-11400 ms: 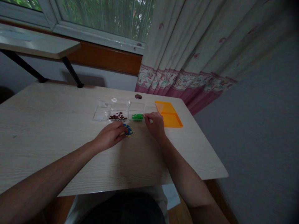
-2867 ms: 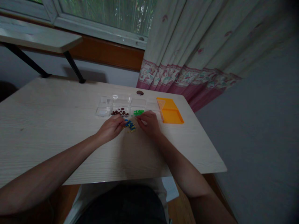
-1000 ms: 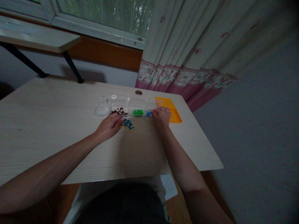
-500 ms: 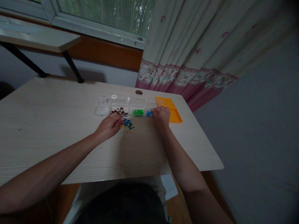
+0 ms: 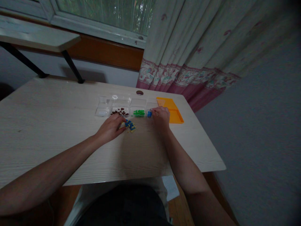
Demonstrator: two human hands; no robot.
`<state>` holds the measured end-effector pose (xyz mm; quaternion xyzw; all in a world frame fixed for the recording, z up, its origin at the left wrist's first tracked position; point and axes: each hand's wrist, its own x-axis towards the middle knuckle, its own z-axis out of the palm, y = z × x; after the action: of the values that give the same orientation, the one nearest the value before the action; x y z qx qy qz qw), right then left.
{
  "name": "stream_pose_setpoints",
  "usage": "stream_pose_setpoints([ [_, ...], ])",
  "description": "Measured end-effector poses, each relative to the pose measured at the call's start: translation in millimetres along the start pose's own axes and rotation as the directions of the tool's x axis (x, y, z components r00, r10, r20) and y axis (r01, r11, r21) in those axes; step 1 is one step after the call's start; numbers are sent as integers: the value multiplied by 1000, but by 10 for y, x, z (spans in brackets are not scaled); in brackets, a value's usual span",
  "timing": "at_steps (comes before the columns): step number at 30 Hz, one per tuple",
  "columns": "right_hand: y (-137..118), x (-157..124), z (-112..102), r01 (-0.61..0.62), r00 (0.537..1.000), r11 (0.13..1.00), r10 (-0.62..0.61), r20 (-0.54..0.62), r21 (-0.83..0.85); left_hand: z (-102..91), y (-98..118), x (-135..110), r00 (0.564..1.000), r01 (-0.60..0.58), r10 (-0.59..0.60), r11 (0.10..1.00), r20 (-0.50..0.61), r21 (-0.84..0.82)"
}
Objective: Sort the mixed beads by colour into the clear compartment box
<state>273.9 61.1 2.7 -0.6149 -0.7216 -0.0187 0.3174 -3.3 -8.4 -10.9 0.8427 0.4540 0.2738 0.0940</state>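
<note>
My left hand (image 5: 110, 127) is at the left edge of a small pile of blue and yellow pieces (image 5: 129, 125) on the table. Its thumb and fingers are spread apart, and nothing shows between them. At the right end of a clear divided tray (image 5: 138, 102), my right hand (image 5: 161, 115) has its fingertips pressed together beside the small blue pieces (image 5: 149, 114). What those fingertips hold, if anything, is too small to make out. Other front compartments contain green pieces (image 5: 139, 113) and dark brown pieces (image 5: 120, 112); the brown ones are partly behind my left hand.
A yellow-orange tray (image 5: 175, 114) lies right of the clear tray, partly behind my right hand. A small brown oval object (image 5: 139, 93) sits near the table's back edge. A raised shelf (image 5: 58, 44) on black legs stands at the back left; a curtain (image 5: 178, 75) hangs behind.
My left hand has opened, its thumb and fingers moving apart by the blue and yellow pile. My right hand has shifted slightly left over the blue pieces.
</note>
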Motion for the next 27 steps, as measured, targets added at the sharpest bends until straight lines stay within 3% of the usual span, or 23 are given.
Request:
stream_pose_setpoints([
  [27, -29, -9, -18, 36, 999, 999, -36, -17, -4, -25, 30, 2, 999, 10, -10, 1000, 32, 4],
])
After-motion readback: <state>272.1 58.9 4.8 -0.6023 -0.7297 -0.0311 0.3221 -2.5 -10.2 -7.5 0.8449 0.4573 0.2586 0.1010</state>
